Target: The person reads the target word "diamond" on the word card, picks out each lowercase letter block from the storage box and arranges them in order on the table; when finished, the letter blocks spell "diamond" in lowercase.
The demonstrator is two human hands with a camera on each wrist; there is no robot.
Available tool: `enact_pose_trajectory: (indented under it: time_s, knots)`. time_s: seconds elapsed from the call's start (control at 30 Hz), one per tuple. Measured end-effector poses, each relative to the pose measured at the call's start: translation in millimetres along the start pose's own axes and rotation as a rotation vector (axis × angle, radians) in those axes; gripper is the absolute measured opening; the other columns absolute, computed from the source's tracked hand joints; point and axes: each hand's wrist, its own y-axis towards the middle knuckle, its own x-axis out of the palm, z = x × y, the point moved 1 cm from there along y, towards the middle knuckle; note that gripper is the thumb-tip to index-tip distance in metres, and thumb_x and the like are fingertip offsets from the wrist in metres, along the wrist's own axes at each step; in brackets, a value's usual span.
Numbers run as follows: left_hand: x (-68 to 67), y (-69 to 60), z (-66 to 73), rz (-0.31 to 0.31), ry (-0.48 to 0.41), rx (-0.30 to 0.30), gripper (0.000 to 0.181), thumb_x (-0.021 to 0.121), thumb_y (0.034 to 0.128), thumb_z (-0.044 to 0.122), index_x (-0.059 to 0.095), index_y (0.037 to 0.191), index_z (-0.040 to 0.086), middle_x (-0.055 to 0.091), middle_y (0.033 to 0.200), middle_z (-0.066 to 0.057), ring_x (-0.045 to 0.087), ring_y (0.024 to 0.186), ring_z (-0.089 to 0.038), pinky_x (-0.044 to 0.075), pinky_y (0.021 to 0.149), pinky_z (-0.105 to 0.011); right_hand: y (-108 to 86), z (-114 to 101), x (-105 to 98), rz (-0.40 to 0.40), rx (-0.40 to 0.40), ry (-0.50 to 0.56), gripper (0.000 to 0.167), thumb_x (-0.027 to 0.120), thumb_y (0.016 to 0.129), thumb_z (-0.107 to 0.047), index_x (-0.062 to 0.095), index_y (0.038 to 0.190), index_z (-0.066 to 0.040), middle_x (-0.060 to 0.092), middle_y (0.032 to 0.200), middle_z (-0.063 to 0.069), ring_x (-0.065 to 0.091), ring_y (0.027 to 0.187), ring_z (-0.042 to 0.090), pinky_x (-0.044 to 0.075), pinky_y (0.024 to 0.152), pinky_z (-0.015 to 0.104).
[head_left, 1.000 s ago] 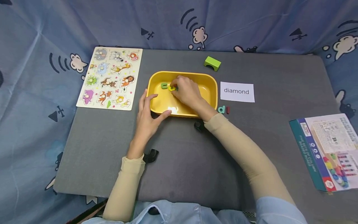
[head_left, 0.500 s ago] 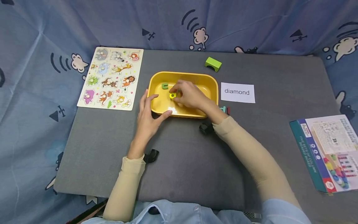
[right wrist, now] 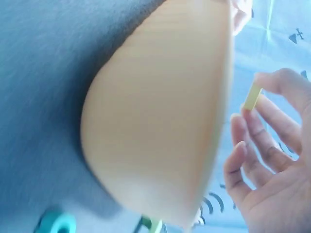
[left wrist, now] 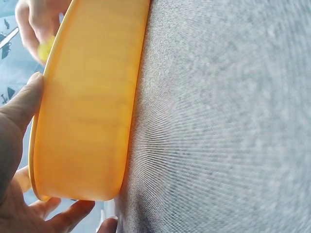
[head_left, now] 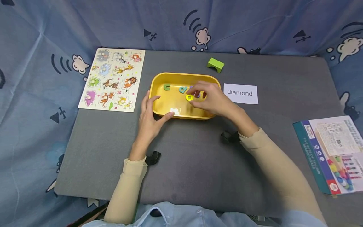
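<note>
Pinching yellow o (head_left: 189,100) in right hand (head_left: 214,100), you hold it above tray (head_left: 170,105), mid-frame; your left hand (head_left: 149,122) grips tray's lower-left corner. Green letter (head_left: 167,89) lies inside, left of centre.

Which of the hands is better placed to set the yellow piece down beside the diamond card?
Probably the right hand: it pinches the yellow piece over the right part of the yellow tray, nearer the diamond card. The left hand holds the tray's left end, farther away.
</note>
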Motion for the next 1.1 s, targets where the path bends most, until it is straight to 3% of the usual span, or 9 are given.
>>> enact_pose_trajectory:
  time_s: [0.27, 0.5, 0.8, 0.9, 1.1]
  knots:
    - [0.0, -0.1, -0.8, 0.0, -0.009, -0.004, 0.076, 0.083, 0.0917, 0.044, 0.046, 0.154, 0.021, 0.013, 0.179, -0.002, 0.036, 0.156, -0.039, 0.032, 0.121, -0.065, -41.4, 4.0, -28.1, 0.155, -0.066, -0.02, 0.029, 0.087, 0.083, -0.001, 0.08, 0.111, -0.007, 0.072, 0.095, 0.008, 0.061, 0.089, 0.02, 0.046, 0.076, 0.023]
    - [0.1, -0.2, -0.9, 0.003, -0.005, -0.002, 0.076, 0.083, 0.0917, 0.044, 0.047, 0.154, 0.021, 0.014, 0.179, -0.003, 0.036, 0.156, -0.039, 0.033, 0.12, -0.066, -76.1, 16.4, -47.0, 0.247, 0.014, -0.077, 0.035, 0.085, 0.083, 0.004, 0.08, 0.116, -0.006, 0.071, 0.102, 0.005, 0.056, 0.092, 0.007, 0.045, 0.08, 0.019]
    - [0.5, -1.1, -0.7, 0.0, -0.01, -0.001, 0.075, 0.083, 0.0918, 0.044, 0.047, 0.154, 0.02, 0.014, 0.179, -0.004, 0.036, 0.156, -0.04, 0.033, 0.12, -0.065, -113.3, 35.1, -56.2, 0.36, 0.099, -0.053, 0.041, 0.085, 0.082, 0.007, 0.08, 0.121, -0.008, 0.069, 0.105, 0.007, 0.055, 0.096, 0.012, 0.042, 0.081, 0.017]
    - [0.6, -1.4, -0.2, 0.002, -0.007, 0.0, 0.075, 0.083, 0.0917, 0.044, 0.047, 0.154, 0.02, 0.014, 0.179, -0.005, 0.037, 0.156, -0.041, 0.033, 0.12, -0.065, -123.4, 45.3, -57.5, 0.369, 0.147, -0.067, 0.04, 0.084, 0.084, 0.007, 0.08, 0.122, -0.007, 0.069, 0.106, 0.008, 0.055, 0.094, 0.008, 0.041, 0.08, 0.017]
    - [0.5, -1.4, 0.7, 0.004, -0.002, 0.004, 0.075, 0.083, 0.0913, 0.043, 0.047, 0.154, 0.02, 0.014, 0.179, -0.003, 0.038, 0.155, -0.04, 0.034, 0.119, -0.065, -139.7, 61.0, -55.6, 0.289, 0.24, -0.132, 0.038, 0.084, 0.087, 0.0, 0.077, 0.124, -0.005, 0.071, 0.107, 0.012, 0.051, 0.092, 0.004, 0.041, 0.079, 0.017]
